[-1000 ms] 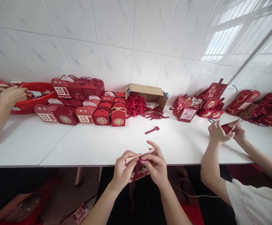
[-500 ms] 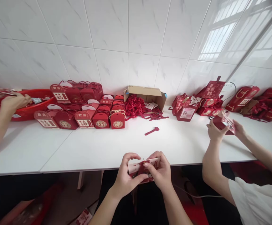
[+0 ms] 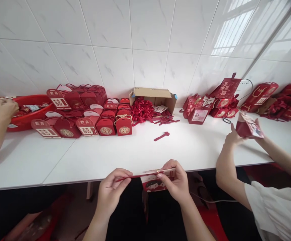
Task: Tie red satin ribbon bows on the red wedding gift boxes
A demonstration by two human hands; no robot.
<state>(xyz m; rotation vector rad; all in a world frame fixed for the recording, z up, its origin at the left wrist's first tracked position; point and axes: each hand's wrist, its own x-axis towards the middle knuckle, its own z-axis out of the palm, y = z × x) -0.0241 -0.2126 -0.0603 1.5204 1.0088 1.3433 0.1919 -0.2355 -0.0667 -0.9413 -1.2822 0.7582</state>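
Observation:
Just off the table's front edge, my right hand (image 3: 176,180) grips a red-and-white printed card (image 3: 155,184) at its right side, thumb in front. My left hand (image 3: 114,187) pinches the end of a thin red strip (image 3: 140,174) that runs leftward from the card's top. A small gold-coloured spot shows by my right fingertips. Beyond my hands, a dark red strip with a flower-shaped end (image 3: 161,136) lies on the white table (image 3: 125,154).
Red gift boxes (image 3: 85,125) stand at the left, beside a red basin (image 3: 22,124) with another person's hands over it. A cardboard box (image 3: 151,92) of red ribbons stands at the back. At right, a person holds a red box (image 3: 248,127).
My left hand has moved left, drawing the red strip out from the card. My right hand still holds the card. The person at right has raised and turned their box.

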